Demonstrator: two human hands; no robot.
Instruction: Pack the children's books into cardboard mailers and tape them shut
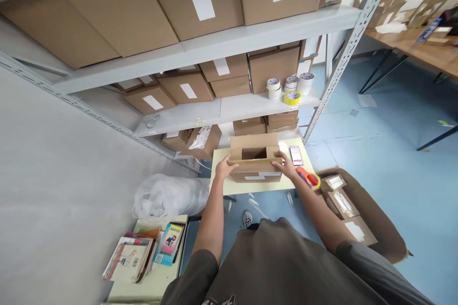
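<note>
A small open cardboard box (255, 155) sits on a pale yellow table (229, 186) in front of me. My left hand (224, 168) grips the box's near left edge, fingers curled over the flap. On the near right corner, my right hand (285, 165) is closed on the front flap. The far flap stands up and the inside looks dark. A white label shows on the box's front face. A tape dispenser with a red handle and yellow roll (308, 178) lies just right of my right wrist. A small printed card (296, 155) lies beside the box.
Grey metal shelving (229, 45) holds many cardboard boxes and several tape rolls (290, 86). A large open carton (352, 209) with small packages stands on the blue floor at right. Books (143, 255) lie on a low table at lower left, by a plastic bag (168, 195).
</note>
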